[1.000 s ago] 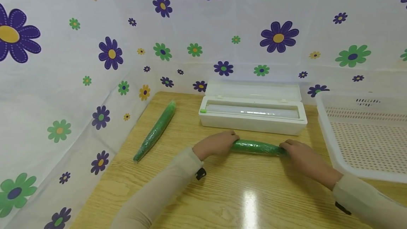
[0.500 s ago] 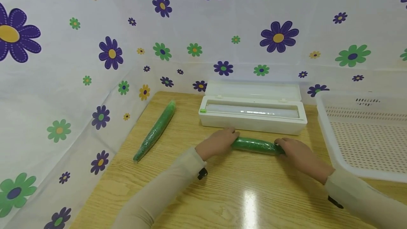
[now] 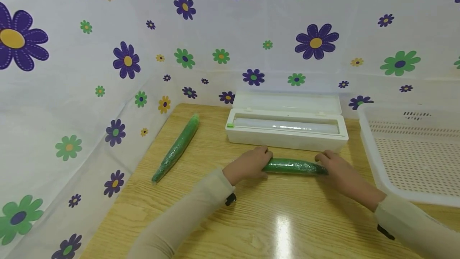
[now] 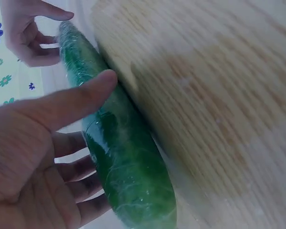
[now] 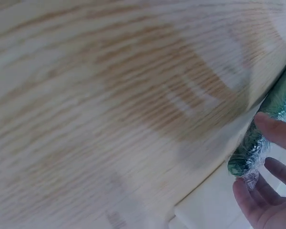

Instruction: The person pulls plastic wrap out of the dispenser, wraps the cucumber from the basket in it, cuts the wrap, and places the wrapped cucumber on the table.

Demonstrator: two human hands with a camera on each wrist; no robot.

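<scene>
Your left hand [image 3: 247, 164] and your right hand [image 3: 334, 169] each lie with relaxed, nearly straight fingers on one end of the long green cucumber wrapped in clear film [image 3: 292, 166]. It lies flat on the light wooden table [image 3: 273, 219], stretching between both palms, not clasped.

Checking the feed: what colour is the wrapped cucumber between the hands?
Dark green under clear, glossy film: the wrapped cucumber, clearest in the left wrist view.
</scene>
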